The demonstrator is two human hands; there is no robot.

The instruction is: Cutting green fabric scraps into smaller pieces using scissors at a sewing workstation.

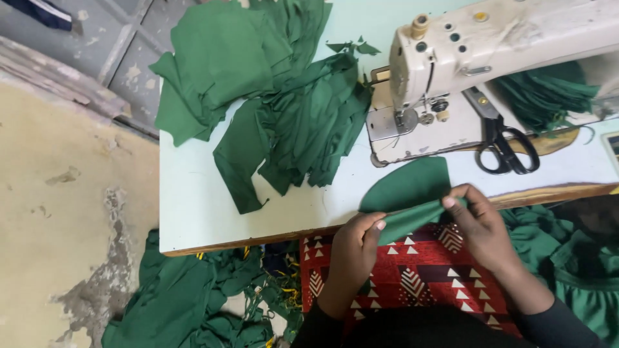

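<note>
Green fabric piece [409, 193] lies at the table edge [193, 219], lower centre of frame, before the sewing machine [490, 58]. Its folded hem is pinched by left hand [354, 248] and right hand [477, 222]. Judged light, limp, non-slippery; best gripped along the edge.

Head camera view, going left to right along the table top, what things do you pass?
Pile of cut green fabric pieces → sewing machine head → black-handled scissors → bunch of green fabric behind the machine.
</note>
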